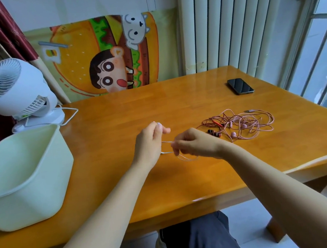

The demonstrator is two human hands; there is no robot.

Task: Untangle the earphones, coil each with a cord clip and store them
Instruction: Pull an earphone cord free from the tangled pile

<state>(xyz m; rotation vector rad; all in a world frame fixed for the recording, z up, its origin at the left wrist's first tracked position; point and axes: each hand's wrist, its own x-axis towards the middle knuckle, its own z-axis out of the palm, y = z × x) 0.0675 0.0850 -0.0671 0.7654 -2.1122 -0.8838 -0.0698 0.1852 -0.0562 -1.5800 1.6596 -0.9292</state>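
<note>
A pale, whitish earphone cord [186,158] runs between my two hands above the middle of the wooden table [118,128]. My left hand [150,143] is raised and pinches one end of it at the fingertips. My right hand [195,143] grips the cord just to the right, with loops hanging below the fingers. To the right on the table lies a tangle of pink and red earphones [241,124], with dark red earbuds and pink earbuds showing in it. No cord clip is visible.
A pale green plastic bin [23,179] stands on the table's left front. Behind it sits a white desk fan [13,89] with its cable. A black phone [240,86] lies at the far right. A radiator and a window are behind.
</note>
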